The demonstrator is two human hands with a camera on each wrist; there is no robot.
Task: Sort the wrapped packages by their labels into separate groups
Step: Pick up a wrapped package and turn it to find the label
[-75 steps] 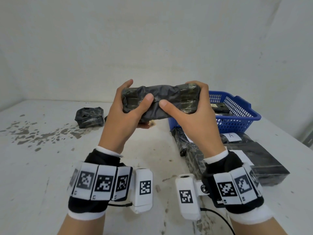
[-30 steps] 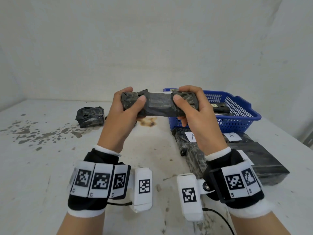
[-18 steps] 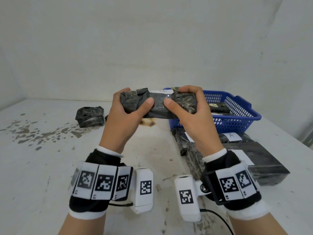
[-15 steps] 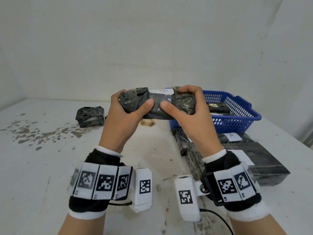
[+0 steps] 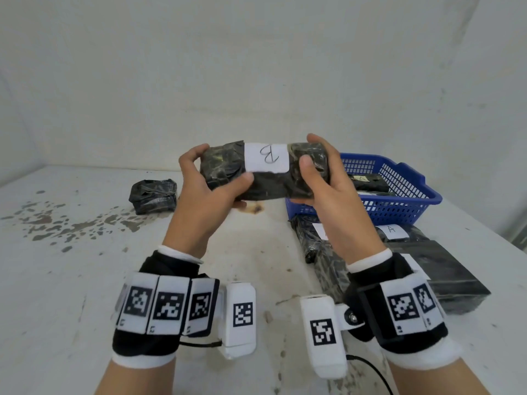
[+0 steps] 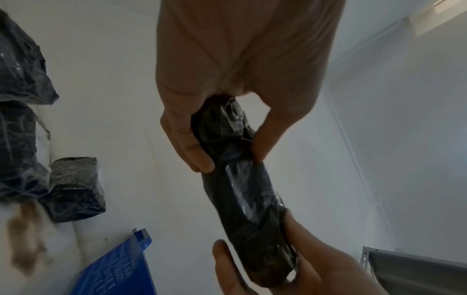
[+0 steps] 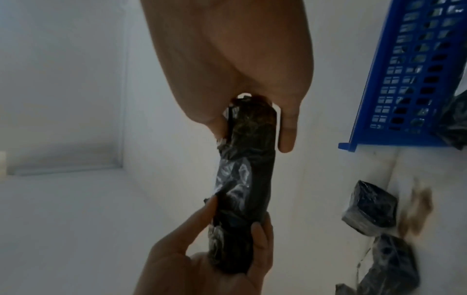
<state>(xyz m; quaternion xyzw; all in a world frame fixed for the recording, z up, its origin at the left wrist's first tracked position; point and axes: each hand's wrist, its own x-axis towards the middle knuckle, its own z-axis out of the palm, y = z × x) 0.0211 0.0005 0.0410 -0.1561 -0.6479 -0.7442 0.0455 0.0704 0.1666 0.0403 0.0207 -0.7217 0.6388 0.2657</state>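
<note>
While lifted above the table (image 5: 85,280), black package (image 5: 265,183), label B (image 5: 266,158) uppermost, in left hand (image 5: 205,201) and right hand (image 5: 322,192) grip.

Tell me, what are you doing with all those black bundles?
A person is sorting wrapped packages by letter. The left hand and right hand grip the ends of one black package above the table, its white label reading B. Packages labelled A lie beside the blue basket, which holds more.
</note>
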